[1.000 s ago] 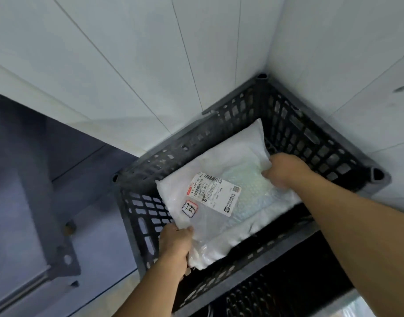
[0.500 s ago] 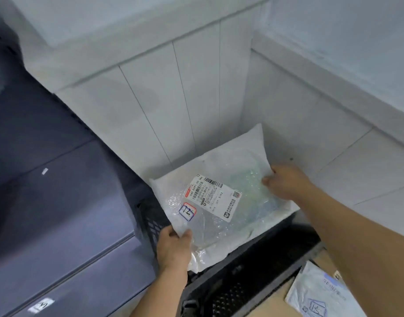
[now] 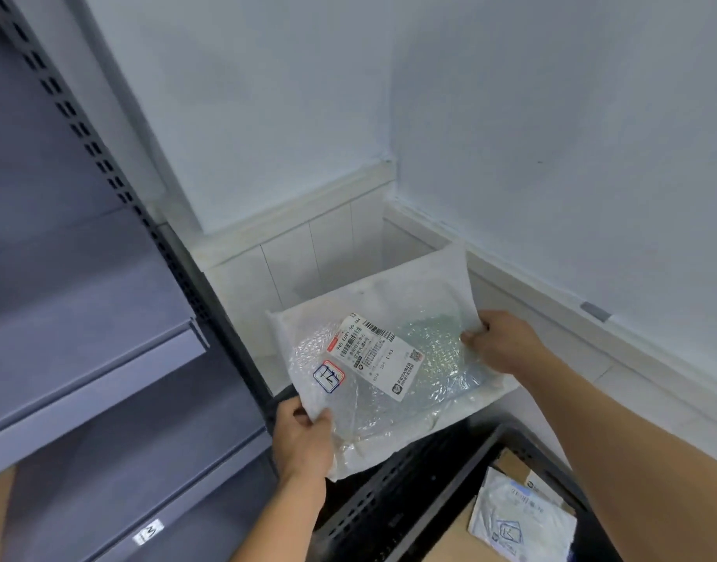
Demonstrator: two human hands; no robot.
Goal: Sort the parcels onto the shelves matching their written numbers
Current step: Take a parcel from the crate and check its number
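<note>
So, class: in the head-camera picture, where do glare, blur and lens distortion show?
Head view: glare glints off the bubble-wrap parcel; its shipping label is too soft to read fully; the wide lens bends the shelf upright; lighting is even and cool.

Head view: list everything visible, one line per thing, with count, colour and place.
bubble-wrap parcel: 1, white and clear, held up at centre
shipping label: 1, white, on the held parcel
crate: 1, black, below the parcel
parcels in crate: at least 2, pale blue-white and brown, lower right
shelving unit: 1, grey-blue, left
shelf tag: 1, white, lower shelf edge
left hand: 1, gripping the parcel's lower corner
right hand: 1, gripping the parcel's right edge
</note>
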